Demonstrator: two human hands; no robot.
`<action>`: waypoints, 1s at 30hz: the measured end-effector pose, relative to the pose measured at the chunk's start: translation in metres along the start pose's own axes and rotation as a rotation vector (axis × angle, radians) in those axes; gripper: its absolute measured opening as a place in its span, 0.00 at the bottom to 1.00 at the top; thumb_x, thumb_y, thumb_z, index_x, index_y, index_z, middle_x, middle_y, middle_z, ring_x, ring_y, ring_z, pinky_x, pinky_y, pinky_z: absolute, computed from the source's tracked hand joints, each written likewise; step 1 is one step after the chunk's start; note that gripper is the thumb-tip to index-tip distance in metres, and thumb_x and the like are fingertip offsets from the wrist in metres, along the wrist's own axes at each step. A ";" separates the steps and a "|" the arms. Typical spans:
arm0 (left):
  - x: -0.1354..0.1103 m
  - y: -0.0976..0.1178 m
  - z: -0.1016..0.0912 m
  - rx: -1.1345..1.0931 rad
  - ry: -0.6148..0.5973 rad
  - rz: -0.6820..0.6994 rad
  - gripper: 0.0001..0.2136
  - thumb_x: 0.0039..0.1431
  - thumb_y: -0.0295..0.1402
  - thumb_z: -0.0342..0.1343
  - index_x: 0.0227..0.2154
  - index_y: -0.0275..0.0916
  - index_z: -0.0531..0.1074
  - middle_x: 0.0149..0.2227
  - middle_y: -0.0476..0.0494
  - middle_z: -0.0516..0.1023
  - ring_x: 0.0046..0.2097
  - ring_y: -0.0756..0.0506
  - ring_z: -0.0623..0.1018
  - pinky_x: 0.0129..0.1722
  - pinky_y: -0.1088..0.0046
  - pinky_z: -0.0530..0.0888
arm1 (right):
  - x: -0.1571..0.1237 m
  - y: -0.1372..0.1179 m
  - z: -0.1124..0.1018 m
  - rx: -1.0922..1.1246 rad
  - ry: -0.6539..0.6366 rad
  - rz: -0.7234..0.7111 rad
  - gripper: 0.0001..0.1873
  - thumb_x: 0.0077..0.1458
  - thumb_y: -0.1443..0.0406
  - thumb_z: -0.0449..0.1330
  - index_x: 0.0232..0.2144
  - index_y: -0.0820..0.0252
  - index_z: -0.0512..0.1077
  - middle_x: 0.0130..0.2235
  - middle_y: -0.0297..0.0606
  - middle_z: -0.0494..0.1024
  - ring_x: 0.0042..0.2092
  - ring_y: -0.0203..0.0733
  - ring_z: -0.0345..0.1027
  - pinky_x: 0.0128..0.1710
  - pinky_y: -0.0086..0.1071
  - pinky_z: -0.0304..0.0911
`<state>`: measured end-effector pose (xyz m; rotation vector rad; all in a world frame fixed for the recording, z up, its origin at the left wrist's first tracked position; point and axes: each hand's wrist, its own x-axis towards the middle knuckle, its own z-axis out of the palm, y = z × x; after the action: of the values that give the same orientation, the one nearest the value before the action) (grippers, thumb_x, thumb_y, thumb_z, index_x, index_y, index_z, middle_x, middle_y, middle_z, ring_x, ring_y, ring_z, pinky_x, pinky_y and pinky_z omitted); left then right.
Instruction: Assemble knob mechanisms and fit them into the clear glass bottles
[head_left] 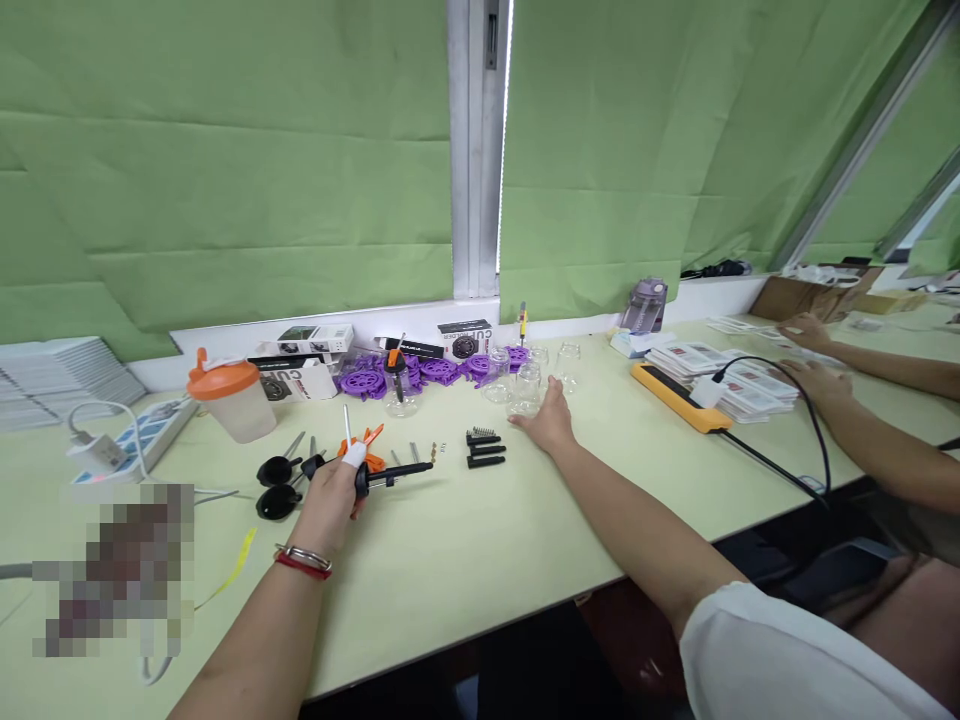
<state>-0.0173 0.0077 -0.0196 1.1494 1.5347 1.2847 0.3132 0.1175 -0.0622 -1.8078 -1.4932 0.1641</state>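
My left hand [330,505] is closed round a black part with a long thin black rod [405,470] pointing right. A thin pale shaft [346,422] rises by its thumb, and orange pieces [373,460] show just behind the hand. My right hand [551,422] reaches forward, thumb and fingers spread beside a clear cup [525,385]; whether they touch it is hard to tell. More clear cups [568,365] stand around it. Short black parts [486,461] and a row of small screws [481,433] lie between my hands. Two round black pieces [278,501] rest left of my left hand.
Purple openwork parts [439,371] and printed boxes [300,380] line the wall. An orange-lidded shaker [236,405] and a power strip [146,440] stand left. Rightward are a yellow power strip [671,395], stacked cards [757,390] and another person's hands [821,385]. One area at lower left is pixelated.
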 end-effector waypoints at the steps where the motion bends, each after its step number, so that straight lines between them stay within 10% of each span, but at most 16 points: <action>1: 0.000 0.000 0.000 0.005 -0.001 -0.003 0.19 0.51 0.51 0.50 0.21 0.39 0.65 0.13 0.53 0.59 0.15 0.52 0.59 0.13 0.76 0.56 | -0.004 -0.005 -0.003 0.011 0.061 -0.044 0.58 0.40 0.50 0.65 0.63 0.68 0.40 0.65 0.58 0.42 0.65 0.58 0.39 0.60 0.47 0.45; 4: -0.001 0.000 0.001 0.022 -0.019 -0.006 0.19 0.51 0.52 0.50 0.21 0.38 0.66 0.13 0.53 0.59 0.15 0.52 0.59 0.13 0.76 0.56 | -0.030 -0.033 -0.013 0.030 0.177 -0.401 0.44 0.50 0.50 0.58 0.61 0.66 0.48 0.65 0.55 0.45 0.65 0.55 0.37 0.60 0.50 0.42; 8: -0.004 0.002 0.002 0.018 -0.069 -0.016 0.21 0.50 0.53 0.50 0.25 0.37 0.69 0.15 0.53 0.60 0.16 0.52 0.60 0.13 0.77 0.56 | -0.086 -0.086 -0.016 -0.020 -0.041 -0.974 0.29 0.56 0.54 0.55 0.56 0.60 0.59 0.60 0.49 0.60 0.63 0.52 0.47 0.58 0.48 0.46; 12: -0.007 0.005 0.003 -0.012 -0.128 -0.075 0.21 0.51 0.54 0.50 0.25 0.38 0.68 0.14 0.54 0.61 0.15 0.52 0.60 0.12 0.77 0.57 | -0.124 -0.122 -0.009 -0.177 -0.171 -1.159 0.17 0.60 0.67 0.50 0.52 0.60 0.64 0.44 0.47 0.74 0.46 0.45 0.65 0.47 0.41 0.56; 17: -0.009 0.007 0.002 -0.126 -0.186 -0.060 0.21 0.52 0.54 0.49 0.26 0.38 0.67 0.16 0.52 0.63 0.16 0.51 0.63 0.14 0.75 0.60 | -0.121 -0.134 -0.008 -0.155 -0.150 -1.164 0.15 0.61 0.73 0.44 0.42 0.64 0.69 0.36 0.45 0.73 0.38 0.43 0.64 0.38 0.36 0.59; 25: -0.014 0.008 -0.005 -0.099 -0.118 0.564 0.23 0.53 0.43 0.56 0.50 0.42 0.62 0.39 0.45 0.69 0.33 0.50 0.71 0.32 0.72 0.71 | -0.107 -0.144 -0.047 0.365 -0.217 -0.721 0.13 0.61 0.66 0.47 0.39 0.60 0.72 0.33 0.40 0.72 0.35 0.40 0.65 0.36 0.32 0.60; 30: -0.016 0.007 -0.002 0.000 -0.230 0.452 0.20 0.51 0.39 0.58 0.46 0.39 0.67 0.35 0.45 0.71 0.31 0.50 0.70 0.29 0.73 0.71 | -0.104 -0.142 -0.046 0.518 -0.450 -0.387 0.14 0.59 0.62 0.49 0.31 0.58 0.73 0.26 0.33 0.71 0.26 0.35 0.61 0.28 0.28 0.56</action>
<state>-0.0143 -0.0080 -0.0116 1.6461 1.1424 1.3789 0.1951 0.0063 0.0206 -1.0875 -1.8646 0.7283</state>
